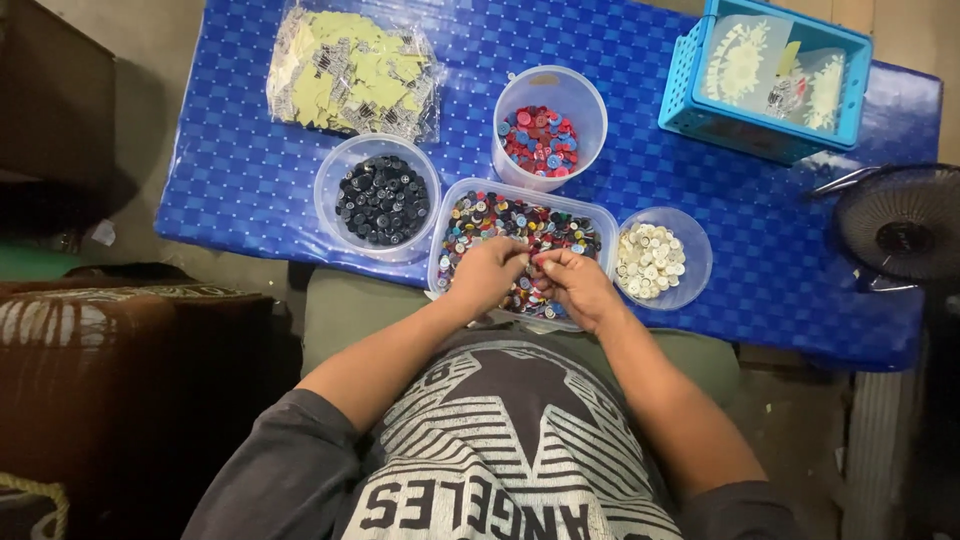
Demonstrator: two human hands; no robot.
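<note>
Now both hands in the mixed button tray (445,250).
I see left hand (487,275) and right hand (577,285) fingers pinching buttons, fingertips nearly touching.

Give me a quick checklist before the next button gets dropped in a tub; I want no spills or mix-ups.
1. Both hands over the mixed tray: left hand and right hand rest in the tray of mixed buttons: ok.
2. Button actually pinched: fingertips meet, but the button is too small to see: cannot tell.
3. Tray fully on the blue table: its near edge sits at the table's edge: cannot tell.
4. Black-button tub open and upright: ok.
5. White-button tub open beside the right hand: ok.
6. Tall cup of red and blue buttons upright behind the tray: ok.
</note>
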